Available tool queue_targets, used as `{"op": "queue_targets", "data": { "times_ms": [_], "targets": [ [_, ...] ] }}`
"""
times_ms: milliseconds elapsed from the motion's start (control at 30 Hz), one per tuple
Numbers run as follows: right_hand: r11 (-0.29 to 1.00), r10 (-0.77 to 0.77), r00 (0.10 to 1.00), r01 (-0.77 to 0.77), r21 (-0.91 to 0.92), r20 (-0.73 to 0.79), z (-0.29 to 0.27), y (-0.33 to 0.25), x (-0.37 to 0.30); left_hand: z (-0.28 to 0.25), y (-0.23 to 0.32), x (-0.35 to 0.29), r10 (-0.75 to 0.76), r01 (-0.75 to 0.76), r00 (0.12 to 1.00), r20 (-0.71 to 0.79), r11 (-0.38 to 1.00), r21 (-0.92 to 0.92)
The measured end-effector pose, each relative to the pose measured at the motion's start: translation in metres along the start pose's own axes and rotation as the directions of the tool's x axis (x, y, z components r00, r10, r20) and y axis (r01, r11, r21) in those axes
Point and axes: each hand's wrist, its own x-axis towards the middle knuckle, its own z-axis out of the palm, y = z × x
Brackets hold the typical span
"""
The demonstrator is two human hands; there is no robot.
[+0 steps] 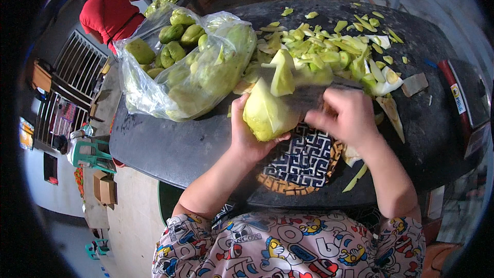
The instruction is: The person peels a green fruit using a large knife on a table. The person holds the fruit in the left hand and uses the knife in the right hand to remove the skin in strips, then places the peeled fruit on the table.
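My left hand (247, 136) is wrapped round a pale green chayote (267, 113), tilted up, with much of its skin cut away and some rough green skin at its lower end. A cut slice of peel (282, 78) stands just above the chayote. My right hand (350, 116) is closed beside it on a knife, whose dark blade (314, 92) is smeared by motion and reaches toward the chayote. Below both hands lies a round mat with a dark blue and white maze-patterned cloth (303, 159) on it.
A clear plastic bag (206, 87) of whole chayotes stands at the left of the dark table (154, 144). Peelings (329, 54) heap beyond my hands. A grey block (415, 85) lies to the right. A person in red (110, 10) is at the far left.
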Motion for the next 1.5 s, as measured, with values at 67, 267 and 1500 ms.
{"op": "queue_targets", "data": {
  "times_ms": [67, 267, 1500],
  "targets": [
    [0.956, 0.29, 0.957, -0.289, -0.046, 0.02, -0.007, 0.023, 0.007, 0.009, 0.0, -0.002, -0.058, 0.077, 0.983, 0.175, 0.992, -0.104],
    [0.95, 0.312, 0.95, -0.312, 0.003, -0.033, -0.005, 0.022, 0.004, 0.011, 0.004, -0.003, 0.011, -0.003, 0.958, 0.288, 1.0, -0.031],
    [0.944, -0.05, 0.984, -0.008, 0.329, 0.169, -0.049, 0.019, 0.003, 0.001, 0.028, 0.006, 0.233, -0.534, 0.844, 0.483, 0.441, 0.721]
  ]
}}
